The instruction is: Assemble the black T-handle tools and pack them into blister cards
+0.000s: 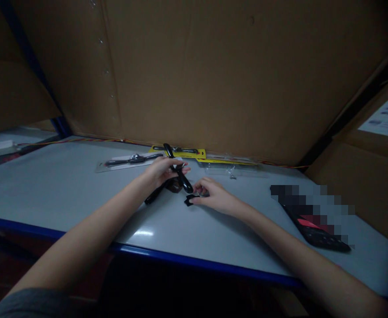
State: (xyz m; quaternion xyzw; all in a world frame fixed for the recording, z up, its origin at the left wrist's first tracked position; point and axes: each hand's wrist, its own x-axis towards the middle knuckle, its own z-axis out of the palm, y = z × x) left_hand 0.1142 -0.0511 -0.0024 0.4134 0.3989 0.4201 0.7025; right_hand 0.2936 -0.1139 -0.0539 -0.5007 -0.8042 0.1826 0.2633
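My left hand (163, 170) is closed around the middle of a glossy black spokeshave (184, 181), a long tool with two rounded handles. It is tilted above the table, one end pointing toward my right hand. My right hand (213, 196) has its fingers curled and its thumb against a small black part (189, 200) at the tabletop. Something shiny shows between those fingers, too small to name. Under my left wrist lies another black handle (153, 195), partly hidden, beside a small dark brown piece (174, 186).
Behind my hands lie a clear-and-white pack (124, 162) with a similar tool, a yellow-card pack (194, 152) and a clear plastic blister (250, 169) near small metal bits (232, 176). A black object (326, 238), partly pixelated, rests at right. A cardboard wall (194, 88) closes the back.
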